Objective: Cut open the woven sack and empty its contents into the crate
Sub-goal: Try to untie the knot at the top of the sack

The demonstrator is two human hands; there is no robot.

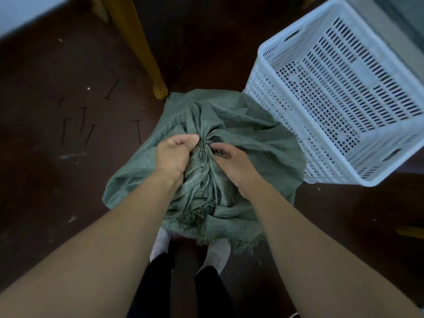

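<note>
Floor (57,191): open to the left of the woven sack (241,138), save scattered dark nails (138,130). Wooden furniture leg (146,53): stands at the sack's far edge, touching it, blocking passage there. White crate (344,88): just beside the sack on the right, top open and unobstructed. Near side: feet in white shoes (220,251) at the sack's fringe.

A dark reddish-brown floor (57,180) is filling most of the view, with pale flecks and scuffs showing on it. Several thin dark nails (83,119) are lying scattered at the left (some look T-shaped). A yellowish wooden furniture leg (146,51) is standing on the floor, slanting across the frame. A pale wall (25,10) is showing at upper left.
</note>
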